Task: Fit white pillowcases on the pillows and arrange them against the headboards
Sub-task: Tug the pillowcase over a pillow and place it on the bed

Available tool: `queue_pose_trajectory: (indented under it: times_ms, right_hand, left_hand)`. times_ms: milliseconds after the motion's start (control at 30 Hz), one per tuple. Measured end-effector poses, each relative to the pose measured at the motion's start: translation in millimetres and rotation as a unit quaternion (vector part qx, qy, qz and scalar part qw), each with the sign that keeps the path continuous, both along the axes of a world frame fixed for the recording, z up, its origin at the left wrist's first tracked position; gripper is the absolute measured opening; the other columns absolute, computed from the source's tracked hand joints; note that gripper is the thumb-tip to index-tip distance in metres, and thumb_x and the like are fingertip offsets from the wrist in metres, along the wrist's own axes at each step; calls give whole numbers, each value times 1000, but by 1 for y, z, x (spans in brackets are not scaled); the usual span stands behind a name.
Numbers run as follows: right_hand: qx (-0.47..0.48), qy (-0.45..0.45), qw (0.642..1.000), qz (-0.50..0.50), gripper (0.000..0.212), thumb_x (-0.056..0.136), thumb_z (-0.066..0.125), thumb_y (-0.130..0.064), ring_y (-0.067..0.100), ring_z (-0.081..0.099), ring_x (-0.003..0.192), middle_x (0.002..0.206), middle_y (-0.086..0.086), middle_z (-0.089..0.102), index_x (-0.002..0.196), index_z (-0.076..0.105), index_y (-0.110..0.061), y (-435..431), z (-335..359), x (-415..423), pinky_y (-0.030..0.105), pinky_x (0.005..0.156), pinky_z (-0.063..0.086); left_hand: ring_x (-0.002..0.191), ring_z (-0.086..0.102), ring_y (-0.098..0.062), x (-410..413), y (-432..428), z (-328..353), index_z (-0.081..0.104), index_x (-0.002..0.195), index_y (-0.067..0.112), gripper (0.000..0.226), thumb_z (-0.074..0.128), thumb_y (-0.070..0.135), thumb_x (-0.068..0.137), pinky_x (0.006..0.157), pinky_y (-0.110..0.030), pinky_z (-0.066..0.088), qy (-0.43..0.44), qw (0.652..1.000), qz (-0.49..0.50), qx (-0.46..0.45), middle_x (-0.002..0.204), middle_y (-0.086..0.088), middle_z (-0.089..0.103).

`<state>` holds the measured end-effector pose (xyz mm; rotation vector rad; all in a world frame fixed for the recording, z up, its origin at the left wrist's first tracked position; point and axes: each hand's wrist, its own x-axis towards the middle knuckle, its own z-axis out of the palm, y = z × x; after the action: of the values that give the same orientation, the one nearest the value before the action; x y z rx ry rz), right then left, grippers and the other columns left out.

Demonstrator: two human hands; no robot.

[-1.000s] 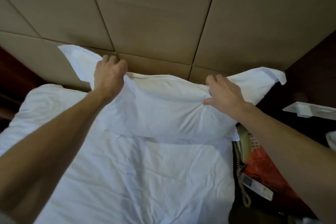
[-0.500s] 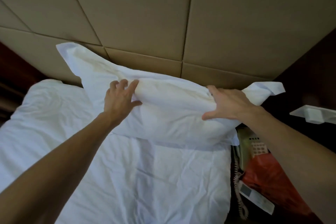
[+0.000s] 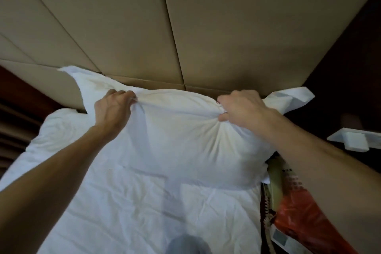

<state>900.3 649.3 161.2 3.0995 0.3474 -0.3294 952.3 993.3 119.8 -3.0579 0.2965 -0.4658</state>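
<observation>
Item: cased pillow [image 3: 185, 136], 12 o'clock, top edge near the headboard [image 3: 206, 27]. Our left hand [image 3: 112, 109] bunches its seam at 10 o'clock, our right hand [image 3: 243, 107] at 2. We judge that an even tug seats it square.

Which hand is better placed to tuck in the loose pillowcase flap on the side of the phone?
Probably the right hand: it grips the pillow just beside that flap. The left hand grips the pillow's far side.
</observation>
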Motion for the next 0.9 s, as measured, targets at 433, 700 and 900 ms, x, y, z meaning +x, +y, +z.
queue_pose_trajectory:
  times_ms: [433,700,900]
  right_hand:
    - [-68,-502,859,-78,34,99,54,-13,34,53,126,134,13,58,132,56,-15,17,-175,-41,54,116,28]
    - [-1,-468,878,-102,43,100,45,-26,30,39,144,150,13,48,140,55,-14,109,-167,-94,56,118,24]
    - [-21,-399,913,-74,54,101,36,-36,27,31,148,157,8,40,152,39,-20,167,-166,-58,51,122,18]
  left_hand:
    - [99,58,-23,36,-4,-157,63,109,26,12,55,29,101,71,-40,46,-159,969,-65,-177,110,6,67]
    - [149,30,-23,-42,17,-160,43,147,19,54,39,47,101,123,-54,13,-105,951,-215,-198,158,-5,39]
    - [156,11,-27,-46,7,-170,25,159,19,81,36,67,95,121,-63,8,-115,947,-299,-24,167,-10,16]
